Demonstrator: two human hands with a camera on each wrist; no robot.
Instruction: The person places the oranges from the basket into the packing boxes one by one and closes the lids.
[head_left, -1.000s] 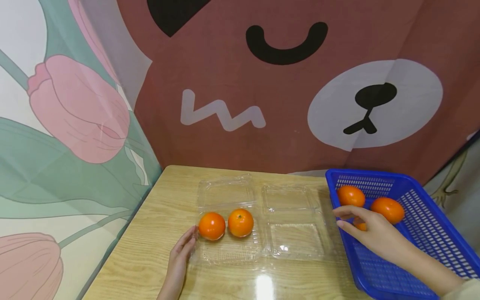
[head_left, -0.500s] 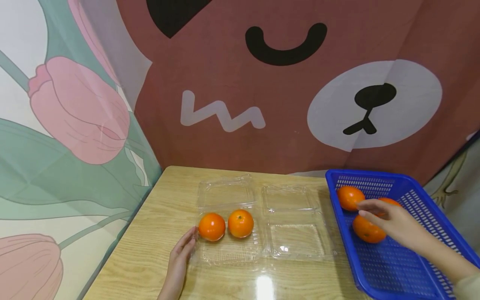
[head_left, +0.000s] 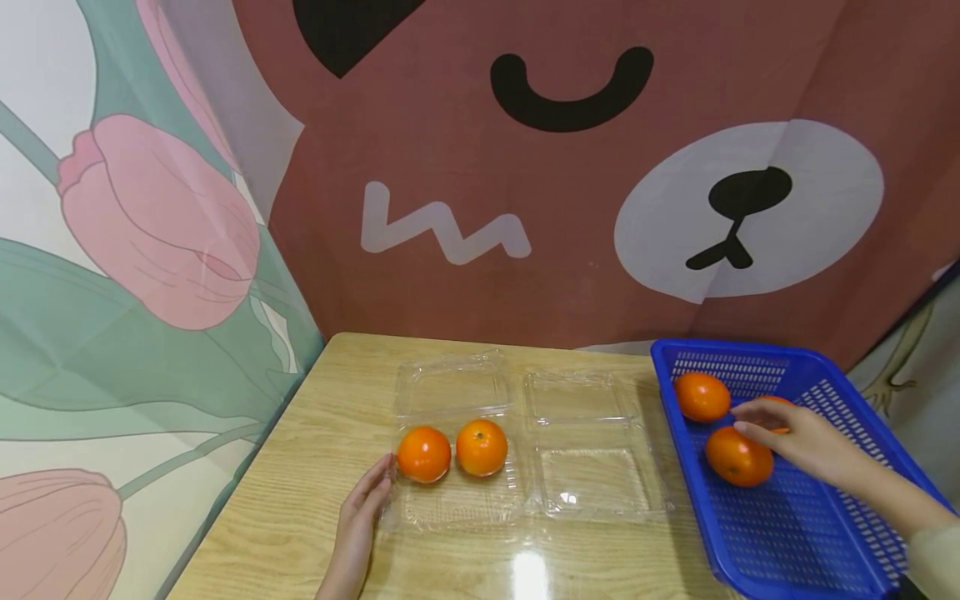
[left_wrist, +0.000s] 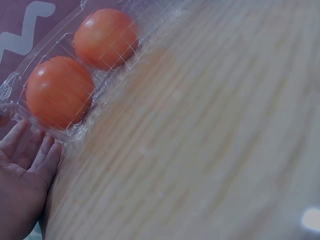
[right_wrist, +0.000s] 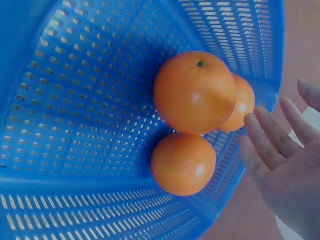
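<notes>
My left hand (head_left: 362,508) rests with its fingers extended against the left side of a clear plastic clamshell box (head_left: 457,507), whose lid is folded back. Two oranges sit side by side in that box, the left orange (left_wrist: 60,92) closest to my fingertips. Over the blue basket (head_left: 701,533) at the right, my right hand (head_left: 813,446) hovers with fingers loosely bent and nothing in its grasp. Three oranges lie below it: a near orange (head_left: 738,457), a back left orange (head_left: 702,397), and a third orange (head_left: 777,403) partly covered by the hand in the head view.
A second clear clamshell box (head_left: 592,479), its lid also folded back, lies between the first box and the basket. Everything stands on a wooden table (head_left: 277,500). A printed bear curtain (head_left: 570,292) hangs right behind the table's back edge.
My right hand has moved right, off the near orange, and now covers part of the orange at the back right. The left hand has stayed in place.
</notes>
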